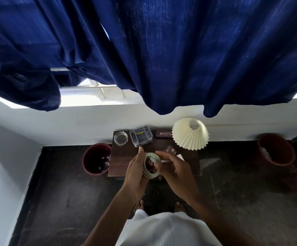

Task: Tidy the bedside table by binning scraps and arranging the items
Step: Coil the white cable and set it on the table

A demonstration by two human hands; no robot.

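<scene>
Dark worktop [119, 164] under blue curtain. Left hand [137, 167] and right hand [176, 171] are gripping coiled cable [148, 172], fingers closed round loops. Light, floppy, prob. springy; pinch across the bundle.

The counter [122, 162] is dark brown wood. On it, the lamp shade [190, 133] is cream with a pleated, fanned pattern. Left of the shade lies a dark maroon case [164, 134] with pale lettering, then a clear plastic organiser box [141, 136] with dark contents and a yellow-green spot, then a clear glass ashtray [120, 137]. The coiled cable [150, 166] is off-white. Left of the counter stands a maroon bin [96, 158] holding white scraps. The curtain [161, 50] above is deep blue.
</scene>
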